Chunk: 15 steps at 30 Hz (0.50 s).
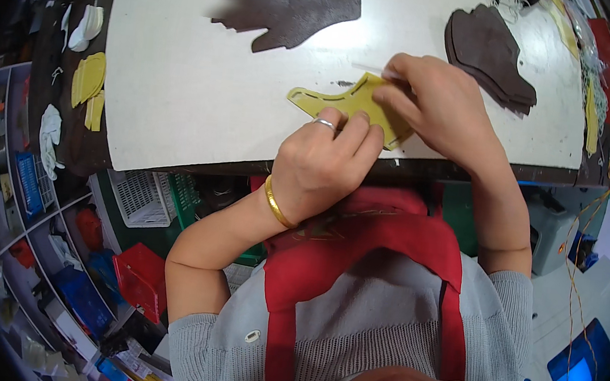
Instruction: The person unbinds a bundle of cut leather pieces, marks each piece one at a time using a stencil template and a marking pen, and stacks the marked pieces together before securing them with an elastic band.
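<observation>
A flat yellow pattern piece [339,104], with dark-edged slots along its outline, lies near the front edge of the white work board. My left hand [327,152] presses it down from the near side with bent fingers. Over its right end, my right hand [438,104] has thumb and forefinger drawn together. A thin pale stick-like thing [367,67] pokes out from those fingertips, too blurred to name. Beyond the hands lies a dark brown leather-like piece [304,7], its left part smeared. To the right sits a stack of similar brown cut pieces [487,54].
The white board [174,97] ends at a dark table edge just before my body. More yellow pieces [89,81] and white cloth scraps [50,138] lie on the left. A red bin [141,277] and shelves stand below left. Loose cords [585,217] hang at right.
</observation>
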### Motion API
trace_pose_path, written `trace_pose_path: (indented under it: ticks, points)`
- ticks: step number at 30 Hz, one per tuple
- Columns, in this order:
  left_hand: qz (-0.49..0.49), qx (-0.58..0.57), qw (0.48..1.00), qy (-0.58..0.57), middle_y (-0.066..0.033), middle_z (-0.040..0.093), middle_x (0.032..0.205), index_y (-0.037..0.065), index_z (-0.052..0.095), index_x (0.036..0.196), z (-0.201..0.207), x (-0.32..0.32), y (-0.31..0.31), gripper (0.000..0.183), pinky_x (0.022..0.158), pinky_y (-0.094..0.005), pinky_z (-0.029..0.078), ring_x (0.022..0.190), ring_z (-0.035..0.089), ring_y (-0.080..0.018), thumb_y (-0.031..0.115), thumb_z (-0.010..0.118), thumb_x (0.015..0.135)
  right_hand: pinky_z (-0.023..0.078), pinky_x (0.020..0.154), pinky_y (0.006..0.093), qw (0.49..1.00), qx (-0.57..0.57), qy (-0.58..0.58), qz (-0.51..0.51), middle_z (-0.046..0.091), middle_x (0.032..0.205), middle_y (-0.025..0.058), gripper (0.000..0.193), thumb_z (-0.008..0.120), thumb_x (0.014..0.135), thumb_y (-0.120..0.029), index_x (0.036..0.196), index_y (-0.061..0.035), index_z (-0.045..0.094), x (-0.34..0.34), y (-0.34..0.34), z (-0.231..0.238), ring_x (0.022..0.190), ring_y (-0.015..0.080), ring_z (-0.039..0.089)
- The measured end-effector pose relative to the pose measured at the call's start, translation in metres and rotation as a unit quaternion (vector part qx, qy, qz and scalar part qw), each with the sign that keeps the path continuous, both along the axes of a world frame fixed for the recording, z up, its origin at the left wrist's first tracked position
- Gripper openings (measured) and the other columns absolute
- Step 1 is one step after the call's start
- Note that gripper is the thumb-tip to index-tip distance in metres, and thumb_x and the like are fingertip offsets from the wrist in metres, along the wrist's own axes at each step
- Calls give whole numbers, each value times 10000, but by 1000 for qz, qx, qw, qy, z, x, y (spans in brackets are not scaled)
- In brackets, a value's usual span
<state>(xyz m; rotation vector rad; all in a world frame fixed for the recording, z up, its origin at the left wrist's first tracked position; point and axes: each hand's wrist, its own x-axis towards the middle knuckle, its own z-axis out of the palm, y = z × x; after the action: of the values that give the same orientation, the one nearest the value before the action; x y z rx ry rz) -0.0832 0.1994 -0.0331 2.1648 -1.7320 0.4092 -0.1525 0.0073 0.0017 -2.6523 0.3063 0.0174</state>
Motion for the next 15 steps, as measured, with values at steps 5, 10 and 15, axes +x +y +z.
trace_pose_path:
  ticks: [5, 10, 15]
  points:
    - [-78, 0, 997, 25, -33, 596, 866, 72, 663, 939, -1, 20, -24, 205, 561, -296, 535, 780, 610, -200, 117, 668, 739, 540, 734, 425, 993, 40, -75, -85, 710, 841, 136, 290, 751, 866, -308, 987, -56, 674, -19, -20, -9, 854, 346, 700]
    - [-66, 41, 997, 13, -52, 594, 871, 73, 639, 909, 4, 15, -32, 161, 576, -307, 537, 781, 606, -215, 112, 662, 755, 542, 724, 417, 996, 32, 8, -88, 720, 851, 148, 326, 766, 860, -315, 1021, -54, 657, -8, -19, -3, 804, 335, 714]
    - [-14, -63, 997, 39, -107, 583, 894, -7, 620, 997, -5, 50, -37, 241, 722, -362, 530, 839, 600, -255, 111, 660, 790, 538, 742, 343, 963, 177, -82, -188, 736, 894, 147, 325, 732, 907, -274, 1107, -28, 660, -31, -54, 13, 772, 249, 721]
